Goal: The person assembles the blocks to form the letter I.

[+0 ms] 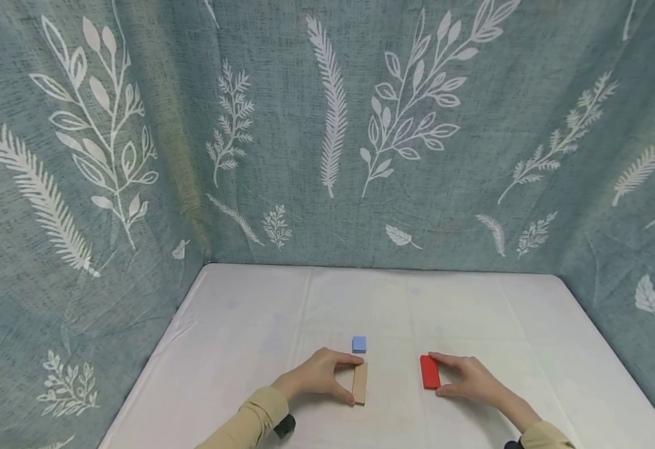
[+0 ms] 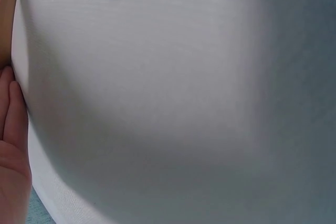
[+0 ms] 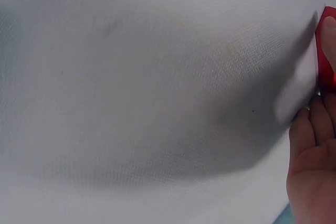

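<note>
In the head view my left hand (image 1: 318,374) pinches a plain wooden block (image 1: 361,384) lengthwise, thumb at the near end and fingers at the far end. To the right, my right hand (image 1: 471,379) grips a red block (image 1: 430,373) the same way, across its two ends. A small blue block (image 1: 359,345) lies just beyond the wooden one, untouched. The left wrist view catches only a strip of the wooden block (image 2: 6,24) at its left edge. Part of the red block (image 3: 324,69) shows at the right edge of the right wrist view, beside my fingers.
A white cloth covers the table (image 1: 282,312). Teal curtains (image 1: 282,137) with white leaf prints stand behind it and along both sides. A black wrist device (image 1: 285,426) sits under the left sleeve.
</note>
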Available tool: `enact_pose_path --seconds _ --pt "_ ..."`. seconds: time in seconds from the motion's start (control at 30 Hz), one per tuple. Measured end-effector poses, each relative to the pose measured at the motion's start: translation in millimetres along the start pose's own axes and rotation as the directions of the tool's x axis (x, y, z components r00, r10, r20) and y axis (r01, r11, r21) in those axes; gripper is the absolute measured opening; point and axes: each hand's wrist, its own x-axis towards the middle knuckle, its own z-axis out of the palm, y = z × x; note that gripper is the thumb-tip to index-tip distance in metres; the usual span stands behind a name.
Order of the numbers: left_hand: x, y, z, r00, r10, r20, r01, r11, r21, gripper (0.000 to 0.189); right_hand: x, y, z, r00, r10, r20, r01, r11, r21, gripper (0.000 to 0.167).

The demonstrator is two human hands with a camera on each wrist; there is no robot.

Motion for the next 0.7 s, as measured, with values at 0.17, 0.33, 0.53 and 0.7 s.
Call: enact_pose_path --seconds 0.17,0.33,0.53,0.7 --pt "-0.2 -1.4 1.4 1.000 0.001 -0.012 -0.001 1.000 -0.011 0.070 0.4 0.6 1.1 1.000 0.001 -0.020 0.000 0.999 0.032 0.071" --pt "-0.9 -2.0 1.1 1.000 0.003 -0.019 -0.004 0.999 -0.035 0.070 1.7 0.0 0.6 1.000 0.010 -0.022 -0.008 0.997 0.076 0.071" --pt "-2.1 -1.3 0.6 1.000 0.004 -0.029 -0.005 0.999 -0.033 0.069 1.9 -0.6 0.6 0.999 0.037 -0.032 -0.034 0.996 0.085 0.071" --pt "-2.4 -1.4 1.7 0.999 0.009 -0.039 -0.010 1.000 -0.025 0.069 1.3 1.9 3.1 0.998 0.051 -0.044 -0.047 0.994 0.103 0.073"
